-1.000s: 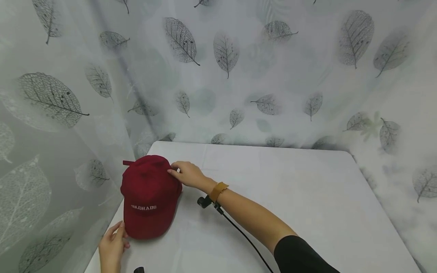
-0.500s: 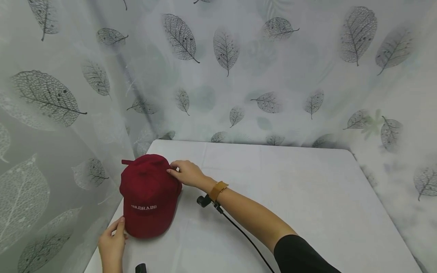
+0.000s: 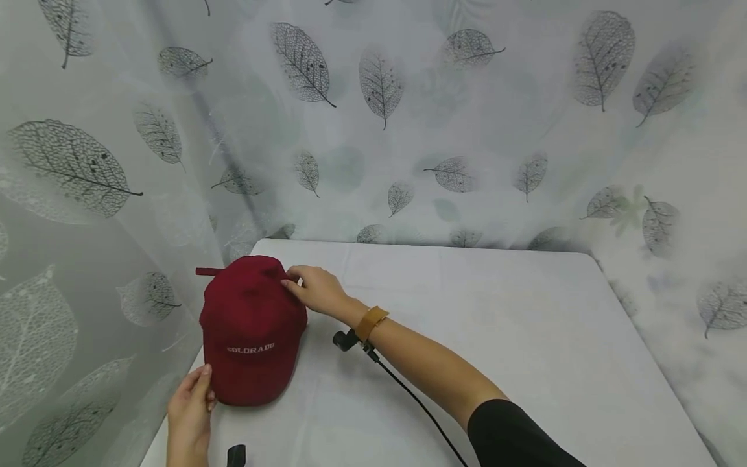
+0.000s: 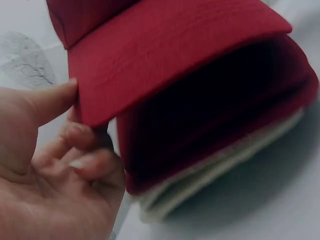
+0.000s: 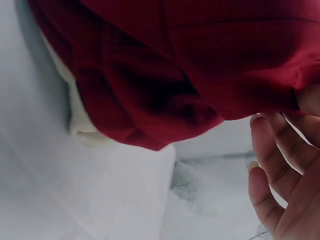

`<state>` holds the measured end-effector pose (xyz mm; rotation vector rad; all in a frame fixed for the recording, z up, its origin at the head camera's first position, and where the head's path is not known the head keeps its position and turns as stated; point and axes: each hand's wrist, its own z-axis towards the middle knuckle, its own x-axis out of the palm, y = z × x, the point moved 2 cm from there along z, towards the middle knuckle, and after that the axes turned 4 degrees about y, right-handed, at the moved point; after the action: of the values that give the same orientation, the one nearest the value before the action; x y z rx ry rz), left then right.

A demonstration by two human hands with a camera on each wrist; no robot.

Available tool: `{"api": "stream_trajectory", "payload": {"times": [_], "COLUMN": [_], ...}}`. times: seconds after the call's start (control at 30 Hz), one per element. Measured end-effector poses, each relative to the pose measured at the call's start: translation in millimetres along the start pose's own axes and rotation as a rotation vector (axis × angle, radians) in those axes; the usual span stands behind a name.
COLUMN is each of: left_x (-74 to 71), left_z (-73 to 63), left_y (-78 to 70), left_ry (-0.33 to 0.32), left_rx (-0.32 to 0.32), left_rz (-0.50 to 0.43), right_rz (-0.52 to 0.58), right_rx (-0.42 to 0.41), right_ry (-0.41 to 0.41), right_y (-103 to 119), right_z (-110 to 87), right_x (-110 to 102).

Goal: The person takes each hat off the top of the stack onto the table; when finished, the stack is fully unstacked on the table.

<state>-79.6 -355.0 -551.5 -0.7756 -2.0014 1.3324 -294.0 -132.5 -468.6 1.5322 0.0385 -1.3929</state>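
A dark red baseball cap [image 3: 253, 311] with white COLORADO lettering is at the table's left side, brim toward me. My left hand [image 3: 189, 415] pinches the brim's left edge between thumb and fingers. On the far right of the crown, my right hand [image 3: 318, 288] pinches the fabric with thumb and fingertips. In the left wrist view the brim [image 4: 175, 55] tilts over a dark opening, with more red fabric [image 4: 225, 147] beneath. Lowest shows a cream-coloured edge [image 4: 175, 197], also a cream piece [image 5: 85, 122] in the right wrist view, mostly hidden under the red.
A white-covered table [image 3: 467, 337] extends to the right. Leaf-printed curtains [image 3: 408, 130] hang behind it and along both sides. A black wrist camera [image 3: 345, 340] with its cable [image 3: 414, 405] hangs below the right wrist's tan strap [image 3: 371, 323]. Another black device [image 3: 236, 455] shows at the bottom edge.
The cap has shifted slightly up and left in the head view and tilted, its back strap showing more. Both hands moved with it, still pinching the same places.
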Motion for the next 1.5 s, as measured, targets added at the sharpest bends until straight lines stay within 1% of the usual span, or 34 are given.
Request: {"api": "stream_trajectory", "payload": {"times": [0.03,0.1,0.2,0.27,0.33,0.4,0.47,0.53,0.6,0.7,0.77,0.83,1.0,1.07,1.17,1.33,1.43,1.5], "left_x": [1.1,4.0,11.9,21.4,34.7,50.7,68.7,88.4,110.3,146.1,172.6,200.8,280.2,309.0,347.2,401.0,425.6,438.1], "left_z": [-0.6,-3.2,-8.3,-12.7,-17.9,-24.0,-29.7,-34.5,-37.7,-41.7,-46.4,-54.8,-80.4,-88.5,-100.1,-125.4,-138.1,-143.6], "left_y": [-2.1,-6.8,-14.6,-20.8,-27.3,-33.5,-38.0,-41.4,-42.6,-40.8,-36.3,-30.3,-8.8,1.8,19.5,50.6,69.1,80.8], "left_ry": [0.032,0.115,0.299,0.421,0.514,0.566,0.602,0.636,0.673,0.748,0.799,0.863,1.017,1.065,1.107,1.166,1.182,1.190], "left_rx": [0.003,0.038,0.126,0.188,0.227,0.248,0.253,0.239,0.221,0.185,0.154,0.115,0.006,-0.025,-0.065,-0.117,-0.144,-0.169], "left_rz": [-0.036,-0.109,-0.206,-0.233,-0.227,-0.195,-0.159,-0.121,-0.089,-0.043,-0.030,-0.006,0.076,0.106,0.134,0.170,0.187,0.207], "right_rz": [-0.005,-0.006,0.006,0.012,0.005,-0.004,-0.018,-0.023,-0.037,-0.080,-0.117,-0.136,-0.172,-0.197,-0.231,-0.286,-0.282,-0.279], "right_rx": [-0.006,-0.019,-0.039,-0.048,-0.053,-0.050,-0.041,-0.017,0.018,0.093,0.133,0.169,0.272,0.334,0.410,0.509,0.555,0.572], "right_ry": [-0.012,-0.041,-0.098,-0.144,-0.190,-0.232,-0.267,-0.295,-0.304,-0.317,-0.329,-0.355,-0.395,-0.394,-0.392,-0.386,-0.371,-0.360], "right_y": [1,5,6,6,4,0,-5,-13,-22,-36,-47,-59,-94,-109,-132,-171,-191,-202], "right_z": [-0.3,-2.6,-7.7,-12.6,-19.6,-29.1,-40.4,-52.5,-65.2,-86.2,-103.4,-123.5,-182.5,-206.3,-240.5,-295.9,-319.0,-329.9], "right_x": [-4,-13,-32,-47,-66,-86,-108,-130,-153,-188,-209,-227,-273,-290,-309,-331,-341,-346]}}
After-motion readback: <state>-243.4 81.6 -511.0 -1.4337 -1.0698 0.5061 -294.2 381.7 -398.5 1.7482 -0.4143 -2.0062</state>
